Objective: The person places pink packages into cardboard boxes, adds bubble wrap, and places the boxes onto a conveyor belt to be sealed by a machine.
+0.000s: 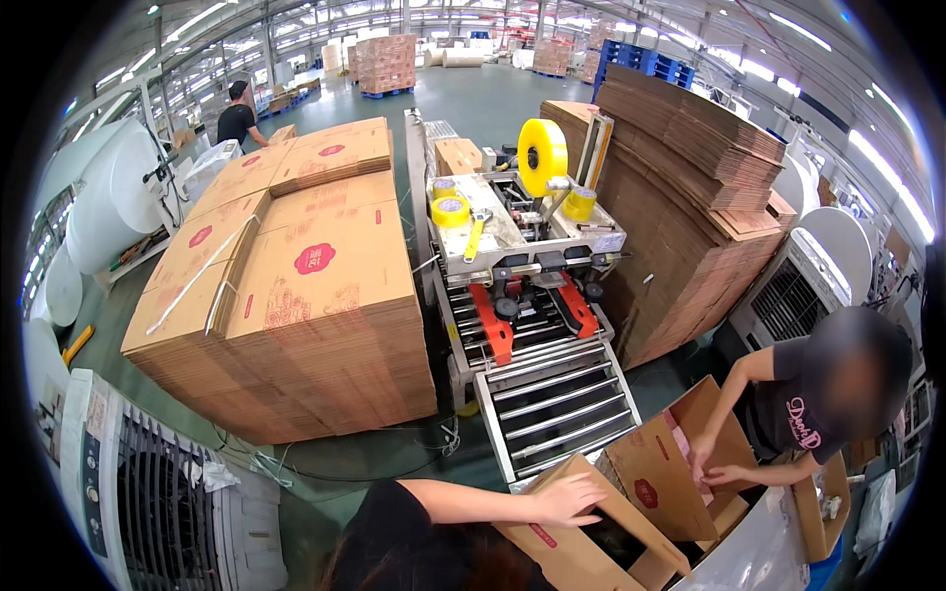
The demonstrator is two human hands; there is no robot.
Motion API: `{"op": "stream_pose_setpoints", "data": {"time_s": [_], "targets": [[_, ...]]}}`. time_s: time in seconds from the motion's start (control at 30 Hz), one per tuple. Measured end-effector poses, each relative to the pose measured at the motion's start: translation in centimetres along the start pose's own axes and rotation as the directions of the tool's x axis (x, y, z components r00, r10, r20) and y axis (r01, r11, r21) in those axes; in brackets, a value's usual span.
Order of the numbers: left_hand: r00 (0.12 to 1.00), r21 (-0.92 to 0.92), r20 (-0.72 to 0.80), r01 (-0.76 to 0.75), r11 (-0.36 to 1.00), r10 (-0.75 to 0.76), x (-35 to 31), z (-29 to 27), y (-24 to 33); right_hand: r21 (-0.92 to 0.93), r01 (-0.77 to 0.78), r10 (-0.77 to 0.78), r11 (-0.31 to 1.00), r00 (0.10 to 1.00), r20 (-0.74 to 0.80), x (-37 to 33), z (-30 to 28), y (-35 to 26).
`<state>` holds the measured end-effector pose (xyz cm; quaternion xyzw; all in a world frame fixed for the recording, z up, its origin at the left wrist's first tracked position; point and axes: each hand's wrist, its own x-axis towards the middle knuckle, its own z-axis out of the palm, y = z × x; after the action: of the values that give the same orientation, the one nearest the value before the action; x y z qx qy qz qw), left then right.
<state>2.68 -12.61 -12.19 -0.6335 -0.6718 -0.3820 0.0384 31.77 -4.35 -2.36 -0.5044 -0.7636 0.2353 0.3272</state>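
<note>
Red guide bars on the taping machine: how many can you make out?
2: the left guide bar and the right guide bar, on opposite sides of the rollers at the front of the taping machine. Its body could hide more.

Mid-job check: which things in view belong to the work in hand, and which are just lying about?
Seemingly in the work:
left hand, on the near open carton
far open carton, with a co-worker's hands at it

Apparently just lying about:
yellow tape rolls on the machine
yellow tool beside them
air cooler at lower left
</note>
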Motion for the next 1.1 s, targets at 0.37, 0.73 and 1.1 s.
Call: {"op": "stream_pose_setpoints", "data": {"time_s": [0.37, 0.73, 1.1], "targets": [[0.616, -0.155, -0.217, 0.744, 0.65, -0.757, -2.9, -14.0, -19.6, 0.217, -0.784, 0.567, 0.581, 0.582, 0.583, -2.9, 16.7, 20.6], [0.489, -0.481, 0.676, 0.859, 0.173, -0.55, 1.3, -20.5, -18.6, 0.684, -0.688, 0.041, 0.244, 0.712, 0.701, -0.5, 1.7, -6.6], [0.53, -0.451, 0.812, 0.836, 0.311, -0.247, 3.0, -4.8, -6.0, 0.247, -0.196, -0.013, 0.949, 0.759, 0.652, 0.5, 14.7, -8.0]]}}
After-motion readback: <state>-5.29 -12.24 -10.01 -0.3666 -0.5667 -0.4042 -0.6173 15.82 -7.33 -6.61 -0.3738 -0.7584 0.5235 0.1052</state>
